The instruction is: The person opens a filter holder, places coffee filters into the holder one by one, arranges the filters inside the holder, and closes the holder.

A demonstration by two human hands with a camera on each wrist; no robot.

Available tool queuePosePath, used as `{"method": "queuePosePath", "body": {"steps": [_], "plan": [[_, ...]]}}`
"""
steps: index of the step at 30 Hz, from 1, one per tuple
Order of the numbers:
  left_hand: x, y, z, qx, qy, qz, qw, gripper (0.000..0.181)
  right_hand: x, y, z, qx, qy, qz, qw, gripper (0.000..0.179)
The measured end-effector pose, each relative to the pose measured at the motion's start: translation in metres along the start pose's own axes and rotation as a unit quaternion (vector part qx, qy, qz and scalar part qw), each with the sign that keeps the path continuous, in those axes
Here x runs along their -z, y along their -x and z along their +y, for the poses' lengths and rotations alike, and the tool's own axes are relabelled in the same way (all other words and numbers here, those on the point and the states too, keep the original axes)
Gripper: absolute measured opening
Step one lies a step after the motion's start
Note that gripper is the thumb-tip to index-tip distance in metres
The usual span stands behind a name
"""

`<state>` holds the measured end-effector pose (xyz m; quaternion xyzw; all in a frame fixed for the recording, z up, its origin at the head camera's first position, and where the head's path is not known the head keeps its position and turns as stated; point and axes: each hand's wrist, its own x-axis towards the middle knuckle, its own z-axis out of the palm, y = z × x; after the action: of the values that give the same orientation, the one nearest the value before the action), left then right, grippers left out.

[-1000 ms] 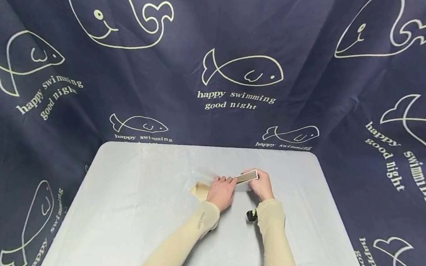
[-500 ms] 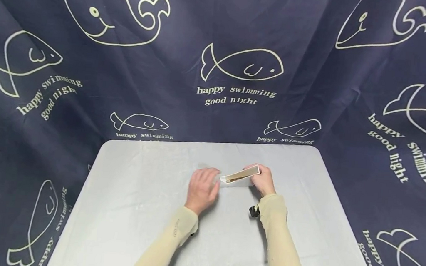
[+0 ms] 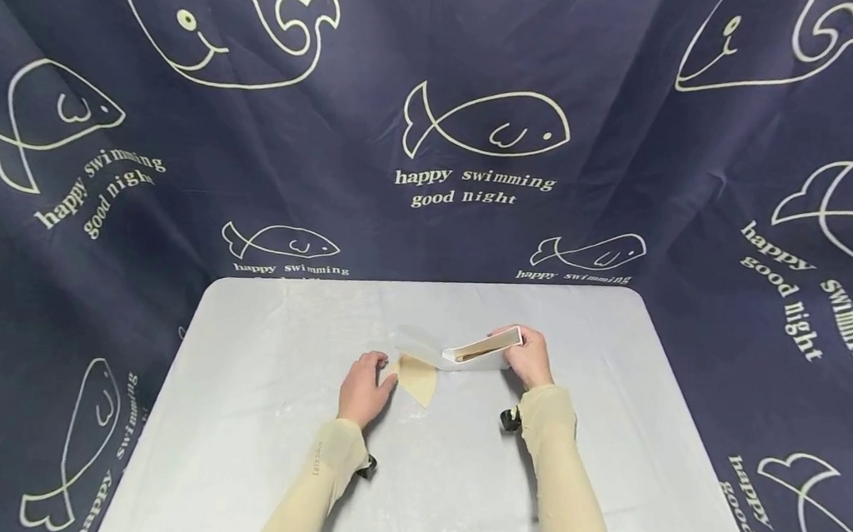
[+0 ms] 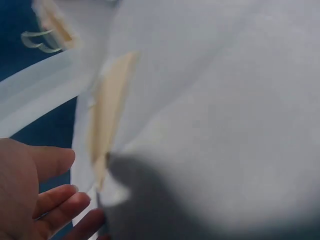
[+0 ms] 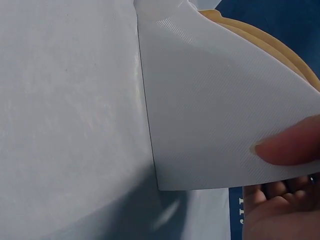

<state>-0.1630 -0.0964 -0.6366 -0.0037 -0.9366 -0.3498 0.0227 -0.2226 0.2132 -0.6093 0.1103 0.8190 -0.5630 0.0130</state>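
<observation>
My right hand (image 3: 529,359) grips the right end of a white box (image 3: 482,362), thumb on its outer wall in the right wrist view. Its long top is open, and tan coffee filter papers (image 5: 270,40) with curved edges show inside. On the table, left of the box, sits a single tan coffee filter (image 3: 417,380), narrowing to a point toward me. My left hand (image 3: 366,391) is just left of that filter, fingers relaxed and spread. In the left wrist view a small gap shows between thumb and fingers, with nothing held there; the filter (image 4: 112,100) is beyond the fingertips.
A pale, see-through flap or sheet (image 3: 418,345) extends left from the box, behind the loose filter. All this is on a table with a light grey cover (image 3: 274,388). Dark blue curtains (image 3: 489,45) with fish drawings hang around its back and sides.
My left hand has moved from the box's left end leftward and toward me, past the loose filter, which is now in plain view. The right hand keeps holding the box almost in place.
</observation>
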Motion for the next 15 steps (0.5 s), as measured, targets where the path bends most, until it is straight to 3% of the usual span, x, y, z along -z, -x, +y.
{"method": "queuePosePath", "body": {"steps": [7,10,15], "plan": [[-0.020,-0.004,0.005,0.006,-0.091,0.024,0.9956,0.044,-0.004,-0.003,0.000,0.022,-0.007,0.021,0.9995,0.053],[-0.023,-0.006,0.003,0.011,-0.089,0.035,0.9954,0.037,-0.004,-0.003,0.001,0.024,-0.004,0.016,0.9996,0.054],[-0.023,-0.007,-0.002,0.013,-0.045,0.039,0.9981,0.031,-0.003,-0.002,0.002,0.017,0.002,0.009,0.9998,0.056]]}}
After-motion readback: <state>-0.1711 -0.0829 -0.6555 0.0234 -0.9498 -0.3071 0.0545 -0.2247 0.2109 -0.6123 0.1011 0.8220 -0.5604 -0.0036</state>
